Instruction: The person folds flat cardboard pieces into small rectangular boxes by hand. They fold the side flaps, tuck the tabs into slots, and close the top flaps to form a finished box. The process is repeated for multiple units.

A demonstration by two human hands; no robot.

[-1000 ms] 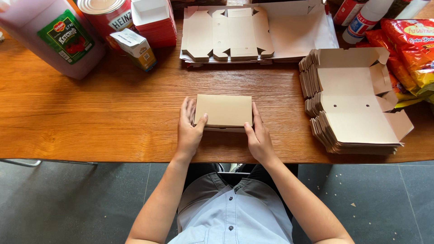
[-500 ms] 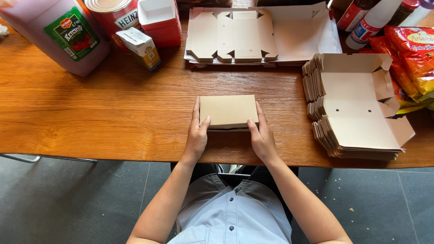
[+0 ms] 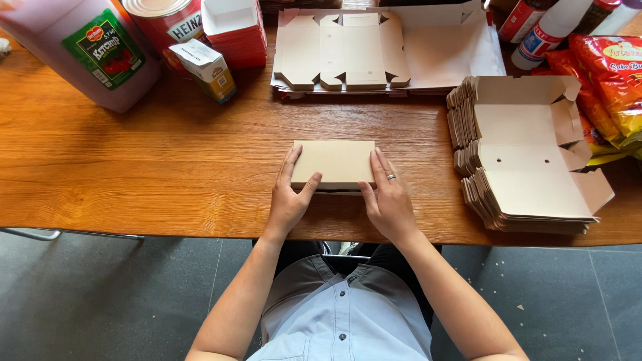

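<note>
— Where is the folded cardboard box [image 3: 334, 162]?

— Flat on the wooden table [image 3: 134, 174], near its front edge, right before the person. It looks closed, its plain tan top facing up. A thin strip of cardboard shows beneath its near edge; whether that is a flap or a second layer, I cannot tell.

— And the hands?

— The left hand [image 3: 289, 200] lies against the box's left end, fingers stretched along the side, thumb on the near corner of the top. The right hand [image 3: 388, 199], with a ring on one finger, mirrors it at the right end. Both are open and flat, pressing the box between them, not curled around it.

— What surrounds it?

— Behind it, a stack of flat, unfolded box blanks [image 3: 344, 50]. To the right, a pile of half-formed boxes [image 3: 528, 154] with lids open, fanned at the edges. At far left, a large pink sauce jug [image 3: 80, 50], cut off at the top, a big red can [image 3: 167, 23] only partly in view, a small carton [image 3: 208, 69] and a stack of red trays [image 3: 234, 30].

— Top right?

— Bottles [image 3: 545, 30], cut off by the frame, and red and yellow snack bags [image 3: 612, 73] running out of view.
</note>
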